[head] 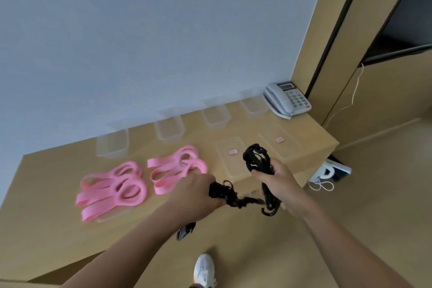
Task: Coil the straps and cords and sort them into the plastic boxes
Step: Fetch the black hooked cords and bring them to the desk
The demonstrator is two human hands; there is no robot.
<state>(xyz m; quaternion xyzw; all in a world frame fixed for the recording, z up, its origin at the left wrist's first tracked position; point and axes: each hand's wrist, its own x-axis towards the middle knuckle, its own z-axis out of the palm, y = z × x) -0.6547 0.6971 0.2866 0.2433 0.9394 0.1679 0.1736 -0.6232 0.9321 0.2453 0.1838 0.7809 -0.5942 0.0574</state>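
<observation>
My right hand (275, 177) grips a bundle of black straps (256, 159) above the table's front right part; loops stick out above the fist and a tail hangs below it. My left hand (198, 190) grips another tangle of black cord (224, 192) that trails toward the right hand. Two piles of pink straps (112, 189) (177, 168) lie on the wooden table (46, 229). Several clear plastic boxes (113, 145) (169, 128) (216, 116) (253, 104) stand in a row along the wall.
Two clear lids with red labels (231, 159) (279, 141) lie flat near the table's right edge. A grey desk phone (286, 98) sits at the back right corner. A white shoe (204, 270) and white cable (321, 186) are on the floor.
</observation>
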